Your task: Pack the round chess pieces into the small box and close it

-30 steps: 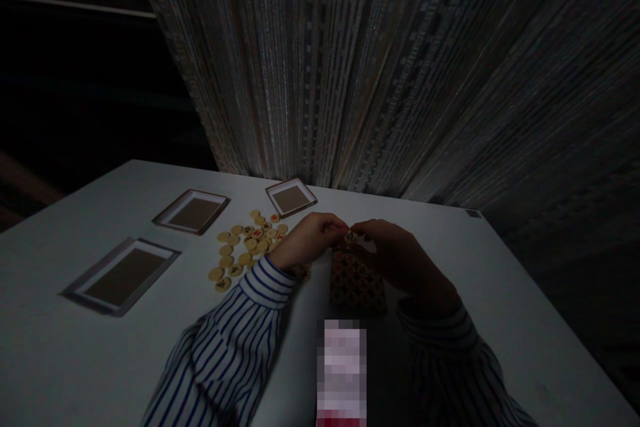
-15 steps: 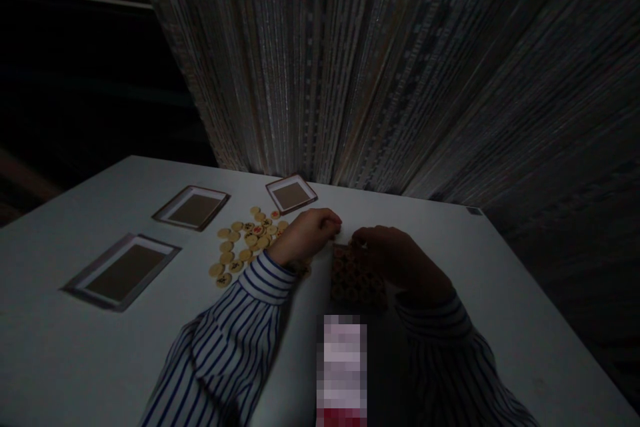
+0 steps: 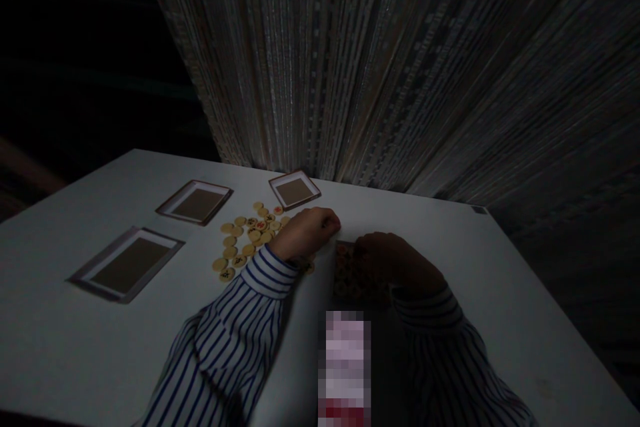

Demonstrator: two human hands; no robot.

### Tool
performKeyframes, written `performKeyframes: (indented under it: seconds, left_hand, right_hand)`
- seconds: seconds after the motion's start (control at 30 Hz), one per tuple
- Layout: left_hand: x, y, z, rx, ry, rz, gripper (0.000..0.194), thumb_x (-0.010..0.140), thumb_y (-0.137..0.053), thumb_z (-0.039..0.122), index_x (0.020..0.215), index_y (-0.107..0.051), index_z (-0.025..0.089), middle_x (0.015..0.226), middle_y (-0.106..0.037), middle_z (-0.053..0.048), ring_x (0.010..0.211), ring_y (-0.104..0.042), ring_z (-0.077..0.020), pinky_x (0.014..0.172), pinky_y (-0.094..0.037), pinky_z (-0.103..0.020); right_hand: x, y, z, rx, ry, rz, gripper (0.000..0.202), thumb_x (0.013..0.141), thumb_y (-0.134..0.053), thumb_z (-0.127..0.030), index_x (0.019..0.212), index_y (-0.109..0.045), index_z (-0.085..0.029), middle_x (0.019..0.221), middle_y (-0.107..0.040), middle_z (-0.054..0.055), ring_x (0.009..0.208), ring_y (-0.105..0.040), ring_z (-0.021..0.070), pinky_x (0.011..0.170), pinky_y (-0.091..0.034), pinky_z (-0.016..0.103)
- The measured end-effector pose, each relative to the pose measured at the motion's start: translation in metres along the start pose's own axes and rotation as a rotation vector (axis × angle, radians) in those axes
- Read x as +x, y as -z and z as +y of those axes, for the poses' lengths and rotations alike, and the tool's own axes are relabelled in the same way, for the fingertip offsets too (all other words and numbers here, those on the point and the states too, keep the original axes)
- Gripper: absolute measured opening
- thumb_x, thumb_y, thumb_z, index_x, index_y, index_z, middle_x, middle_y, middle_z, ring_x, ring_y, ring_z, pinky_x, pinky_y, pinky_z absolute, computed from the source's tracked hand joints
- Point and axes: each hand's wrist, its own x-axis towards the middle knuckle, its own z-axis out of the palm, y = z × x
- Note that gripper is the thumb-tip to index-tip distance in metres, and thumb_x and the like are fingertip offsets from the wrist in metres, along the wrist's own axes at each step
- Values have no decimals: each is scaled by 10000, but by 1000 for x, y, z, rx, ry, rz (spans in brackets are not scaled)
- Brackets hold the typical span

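Several round, pale wooden Chinese chess pieces (image 3: 254, 235) lie loose on the white table, some marked in red or black characters. My left hand (image 3: 307, 233) is closed just right of these, its fingers curled in; what they hold, if anything, is hidden. My right hand (image 3: 395, 259) is over a small box (image 3: 363, 303) holding round pieces (image 3: 343, 289), in deep shadow. Its fingers are bent down together at the box's far side, and whatever is between them does not show.
Three shallow, open trays or lids with brown bottoms stand on the white table (image 3: 165, 347): one at left (image 3: 177, 250), one behind it (image 3: 194, 220), one at the back (image 3: 315, 195). A bead-string curtain (image 3: 320, 80) hangs behind. A small dark square (image 3: 479, 210) marks the far right corner.
My right hand has moved slightly down and over the box, covering more of its pieces. My left hand stays nearly still. The view has shifted a little.
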Motion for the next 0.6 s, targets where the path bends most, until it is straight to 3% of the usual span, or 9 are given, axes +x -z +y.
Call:
performKeyframes:
  seconds: [0.23, 0.6]
  left_hand:
    - [-1, 3, 3, 27, 3, -12, 236, 791, -429, 260, 818, -640, 157, 792, -666, -50, 708, -587, -155, 605, -400, -237]
    - [-1, 3, 1, 28, -4, -12, 213, 777, -449, 248, 807, -641, 159, 785, -664, -41, 706, -587, -155, 596, -388, -237]
  right_hand:
    - [4, -3, -3, -29, 8, -63, 263, 840, -412, -282, 951, -621, -167, 913, -665, 95, 830, -615, 219, 670, -411, 312]
    - [6, -8, -3, -44, 30, -51, 243, 838, -406, -290, 911, -616, -192, 865, -672, 72, 771, -628, 224, 608, -404, 314]
